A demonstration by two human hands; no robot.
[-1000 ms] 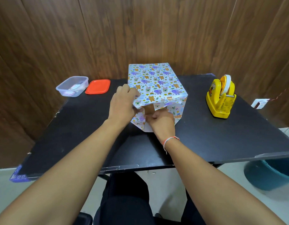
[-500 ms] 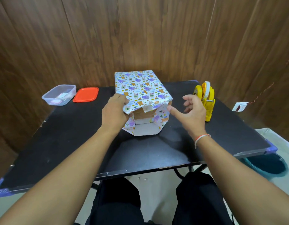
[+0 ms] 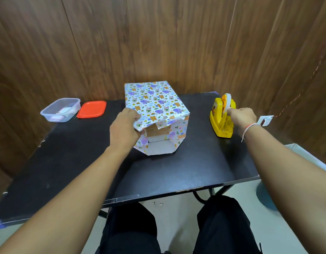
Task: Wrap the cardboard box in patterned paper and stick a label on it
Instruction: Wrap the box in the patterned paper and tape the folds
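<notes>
While left hand (image 3: 124, 129) grips patterned paper (image 3: 154, 101) at the box's (image 3: 156, 132) near end, right hand (image 3: 242, 117) pinches tape at dispenser (image 3: 221, 123); no legible writing.

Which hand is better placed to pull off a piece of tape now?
The right hand: its fingers are already at the roll on the yellow tape dispenser. The left hand is busy gripping the folded patterned paper on the box.

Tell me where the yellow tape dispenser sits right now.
In the head view, the yellow tape dispenser stands on the right side of the black table, right of the wrapped box, with the right hand at its tape roll.
</notes>
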